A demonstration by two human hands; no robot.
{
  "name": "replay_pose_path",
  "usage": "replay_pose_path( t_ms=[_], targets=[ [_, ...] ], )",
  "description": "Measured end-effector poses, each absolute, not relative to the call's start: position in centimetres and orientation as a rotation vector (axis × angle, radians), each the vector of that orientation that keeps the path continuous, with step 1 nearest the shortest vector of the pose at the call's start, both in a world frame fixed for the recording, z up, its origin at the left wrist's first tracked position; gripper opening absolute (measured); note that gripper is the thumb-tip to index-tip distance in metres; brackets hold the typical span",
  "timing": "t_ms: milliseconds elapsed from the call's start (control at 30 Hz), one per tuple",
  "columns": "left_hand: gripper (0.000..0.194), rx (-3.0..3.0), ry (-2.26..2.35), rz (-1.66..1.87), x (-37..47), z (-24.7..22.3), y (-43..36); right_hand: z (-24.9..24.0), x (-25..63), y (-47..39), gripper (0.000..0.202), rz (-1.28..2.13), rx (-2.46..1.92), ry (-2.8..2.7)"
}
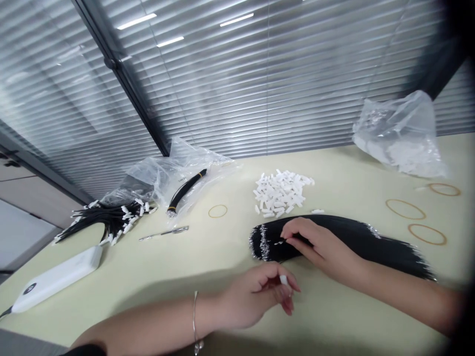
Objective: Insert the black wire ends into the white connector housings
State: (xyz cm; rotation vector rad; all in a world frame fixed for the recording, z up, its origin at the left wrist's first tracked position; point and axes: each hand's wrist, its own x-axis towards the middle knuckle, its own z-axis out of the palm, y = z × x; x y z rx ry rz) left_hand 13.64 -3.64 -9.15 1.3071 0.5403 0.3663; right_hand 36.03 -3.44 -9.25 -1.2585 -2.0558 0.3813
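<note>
My right hand (318, 245) rests on a wide bundle of black wires (371, 242) with silver tips, its fingertips pinching at one wire near the bundle's left end. My left hand (260, 294) hovers just in front of the bundle, curled around a small white connector (283, 280) held at the fingertips. A pile of white connectors (281, 193) lies just behind the bundle. Far left lies a heap of black wires fitted with white connectors (107, 218).
A clear plastic bag (174, 175) holds a tied black wire bundle (184, 190). Another plastic bag (401, 133) sits back right. Rubber bands (405, 209) lie at right, one (217, 211) in the middle. Tweezers (165, 232) and a white power bank (55, 279) lie left.
</note>
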Motion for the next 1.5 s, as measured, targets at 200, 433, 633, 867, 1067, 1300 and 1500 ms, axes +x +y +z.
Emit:
replay_pose_path(
  t_ms=[200, 433, 633, 867, 1067, 1300, 1500],
  targets=[
    [0.05, 1.289, 0.617, 0.434, 13.7, -9.3, -3.4, -9.5, 35.8, -4.5, 0.02, 0.522, -1.299, -1.921],
    [0.046, 1.235, 0.681, 0.508, 13.9, -8.7, -2.8, -9.9, 36.6, -3.9, 0.025, 0.56, -1.176, -2.08],
    [0.039, 1.211, 0.673, 0.535, 13.6, -8.3, -2.2, -10.3, 37.6, -3.6, 0.022, 0.549, -0.934, -2.329],
    [0.035, 1.187, 0.695, 0.586, 13.7, -8.2, -2.1, -9.3, 37.1, -4.3, 0.03, 0.499, -1.015, -2.245],
    [0.042, 0.977, 0.685, 0.618, 14.1, -8.9, -2.0, -8.5, 36.4, -4.6, 0.033, 0.841, -1.191, -2.013],
    [0.033, 0.959, 0.686, 0.573, 14.3, -8.9, -1.7, -7.8, 35.8, -5.0, 0.028, 0.897, -1.297, -1.9],
    [0.029, 0.963, 0.68, 0.583, 14.3, -8.8, -1.7, -7.4, 35.0, -5.3, 0.027, 0.895, -1.366, -1.872]
  ],
)
